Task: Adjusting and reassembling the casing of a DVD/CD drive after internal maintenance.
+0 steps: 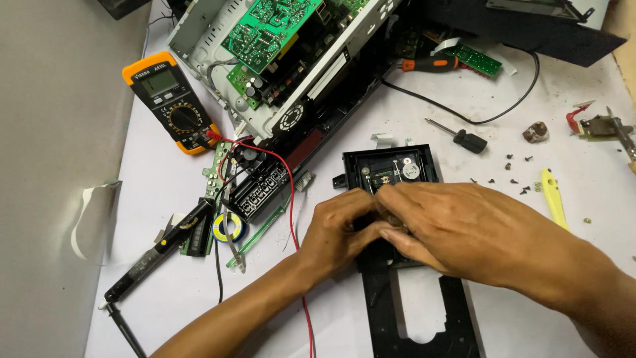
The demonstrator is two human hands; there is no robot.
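A black plastic disc-drive mechanism (391, 166) with a small round motor and lens assembly lies flat on the white table, its long tray frame (457, 318) reaching toward me. My left hand (338, 229) and my right hand (450, 225) meet over its middle, fingers pinched together on a small part of the mechanism that they hide. What exactly sits between the fingertips cannot be seen.
An opened metal chassis with green circuit boards (265, 30) fills the back. An orange multimeter (169, 99) with red and black leads, a soldering iron (156, 255), a solder roll (227, 227), two screwdrivers (464, 138), loose screws (513, 174) and a yellow pry tool (553, 199) lie around.
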